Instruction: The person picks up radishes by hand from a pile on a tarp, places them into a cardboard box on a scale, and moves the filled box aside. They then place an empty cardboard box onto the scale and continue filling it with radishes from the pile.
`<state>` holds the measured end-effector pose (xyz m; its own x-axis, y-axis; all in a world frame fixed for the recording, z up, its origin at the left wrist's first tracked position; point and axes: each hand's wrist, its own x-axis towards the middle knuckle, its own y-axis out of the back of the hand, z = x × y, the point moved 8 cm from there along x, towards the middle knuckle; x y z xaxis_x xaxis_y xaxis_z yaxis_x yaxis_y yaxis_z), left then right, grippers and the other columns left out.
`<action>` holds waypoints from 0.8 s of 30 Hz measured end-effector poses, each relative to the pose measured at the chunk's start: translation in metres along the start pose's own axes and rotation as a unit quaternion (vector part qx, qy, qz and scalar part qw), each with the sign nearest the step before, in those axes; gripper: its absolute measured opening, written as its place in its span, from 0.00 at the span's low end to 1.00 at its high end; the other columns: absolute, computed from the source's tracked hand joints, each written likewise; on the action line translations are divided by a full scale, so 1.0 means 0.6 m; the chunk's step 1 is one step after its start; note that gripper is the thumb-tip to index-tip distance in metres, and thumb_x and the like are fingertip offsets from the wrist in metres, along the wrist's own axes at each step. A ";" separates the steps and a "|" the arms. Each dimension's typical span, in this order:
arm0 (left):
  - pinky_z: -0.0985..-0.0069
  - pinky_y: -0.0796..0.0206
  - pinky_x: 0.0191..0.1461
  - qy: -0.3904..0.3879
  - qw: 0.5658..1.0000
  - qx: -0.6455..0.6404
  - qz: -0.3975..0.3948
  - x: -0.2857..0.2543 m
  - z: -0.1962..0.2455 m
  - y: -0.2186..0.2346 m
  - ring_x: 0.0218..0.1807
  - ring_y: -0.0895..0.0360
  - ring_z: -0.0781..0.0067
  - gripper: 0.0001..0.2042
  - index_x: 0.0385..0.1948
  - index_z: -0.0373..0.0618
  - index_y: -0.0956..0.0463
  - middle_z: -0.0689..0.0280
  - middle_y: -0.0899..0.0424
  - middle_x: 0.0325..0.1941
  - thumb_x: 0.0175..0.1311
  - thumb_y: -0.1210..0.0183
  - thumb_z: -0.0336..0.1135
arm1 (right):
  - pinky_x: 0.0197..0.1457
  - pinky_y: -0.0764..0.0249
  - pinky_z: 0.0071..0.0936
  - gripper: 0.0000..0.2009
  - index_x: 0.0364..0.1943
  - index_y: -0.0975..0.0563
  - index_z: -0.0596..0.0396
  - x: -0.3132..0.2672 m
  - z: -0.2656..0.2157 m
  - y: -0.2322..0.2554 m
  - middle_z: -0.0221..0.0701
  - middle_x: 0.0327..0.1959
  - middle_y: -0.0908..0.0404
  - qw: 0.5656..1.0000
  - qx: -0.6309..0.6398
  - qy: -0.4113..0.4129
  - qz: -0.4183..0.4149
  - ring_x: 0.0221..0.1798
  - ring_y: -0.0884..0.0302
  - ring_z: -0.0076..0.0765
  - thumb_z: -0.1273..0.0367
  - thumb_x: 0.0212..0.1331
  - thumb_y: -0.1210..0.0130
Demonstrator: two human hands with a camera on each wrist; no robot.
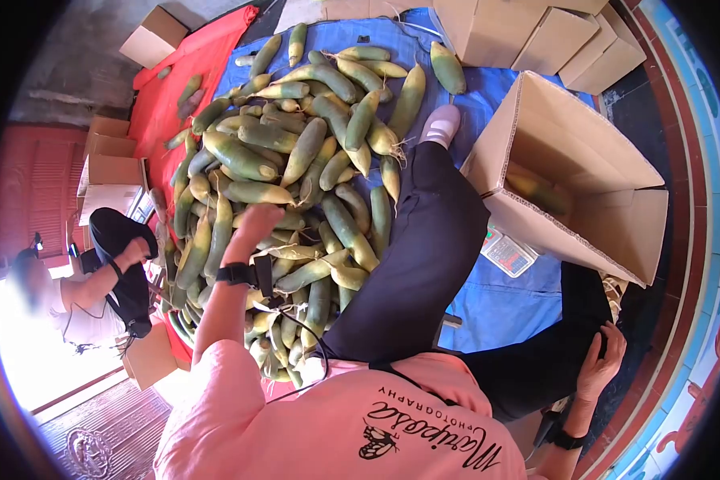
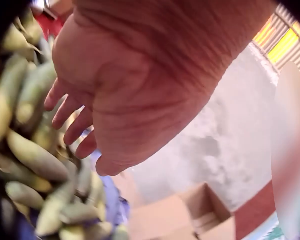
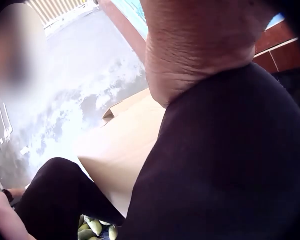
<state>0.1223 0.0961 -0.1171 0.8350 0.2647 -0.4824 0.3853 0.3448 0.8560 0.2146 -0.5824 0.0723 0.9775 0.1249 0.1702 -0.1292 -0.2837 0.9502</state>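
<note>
A big heap of green radishes (image 1: 304,144), yellowish toward one end, covers the ground in front of the person. The left hand (image 1: 258,222) reaches over the heap's middle, nearest to a pale green radish (image 1: 258,193). In the left wrist view, the palm (image 2: 135,90) faces the camera with fingers (image 2: 79,125) extended and spread, holding nothing. On the dark trouser leg at the bent right knee rests the right hand (image 1: 604,364), fingers loosely bent. The leg (image 3: 225,150) hides most of that hand in the right wrist view.
An open cardboard box (image 1: 576,232) with a radish (image 1: 540,192) inside stands at the right on a scale (image 1: 508,252). Blue sheeting (image 1: 504,308) and red sheeting (image 1: 192,52) lie underneath. Another person (image 1: 96,296) sits at the left. More boxes (image 1: 536,36) stand at the back.
</note>
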 end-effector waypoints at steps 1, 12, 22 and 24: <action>0.65 0.32 0.53 0.001 1.000 0.000 -0.005 -0.013 -0.007 -0.033 0.47 0.22 0.51 0.17 0.42 0.39 0.21 0.51 0.18 0.43 0.60 0.42 0.43 | 0.58 0.32 0.41 0.07 0.39 0.24 0.61 0.000 -0.002 0.001 0.43 0.45 0.22 1.000 -0.005 0.004 0.003 0.50 0.26 0.51 0.77 0.57 0.47; 0.68 0.30 0.50 0.011 0.955 -0.284 -0.082 0.131 0.106 -0.163 0.44 0.19 0.60 0.18 0.43 0.41 0.21 0.58 0.16 0.41 0.57 0.39 0.44 | 0.57 0.31 0.39 0.06 0.39 0.24 0.60 0.004 -0.008 -0.007 0.41 0.45 0.22 0.999 -0.036 0.006 -0.003 0.51 0.26 0.49 0.77 0.57 0.47; 0.40 0.51 0.66 -0.214 0.904 0.281 -0.240 0.069 0.262 -0.331 0.67 0.41 0.59 0.24 0.50 0.58 0.23 0.69 0.29 0.57 0.47 0.34 0.45 | 0.55 0.31 0.40 0.06 0.38 0.25 0.60 0.016 -0.021 -0.012 0.42 0.44 0.22 0.998 -0.052 0.005 -0.020 0.49 0.26 0.51 0.78 0.56 0.49; 0.43 0.52 0.67 -0.234 0.894 0.303 -0.234 0.062 0.277 -0.358 0.65 0.39 0.60 0.23 0.51 0.58 0.23 0.68 0.28 0.55 0.48 0.35 0.43 | 0.55 0.31 0.40 0.06 0.38 0.25 0.60 0.019 -0.023 -0.013 0.42 0.44 0.22 0.998 -0.053 0.007 -0.023 0.49 0.26 0.51 0.78 0.56 0.49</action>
<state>0.1357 -0.1175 -0.2879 0.5456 -0.2349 -0.8044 0.7584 -0.2700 0.5932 0.2242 -0.5659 0.0706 0.9804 0.1485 0.1293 -0.1025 -0.1753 0.9792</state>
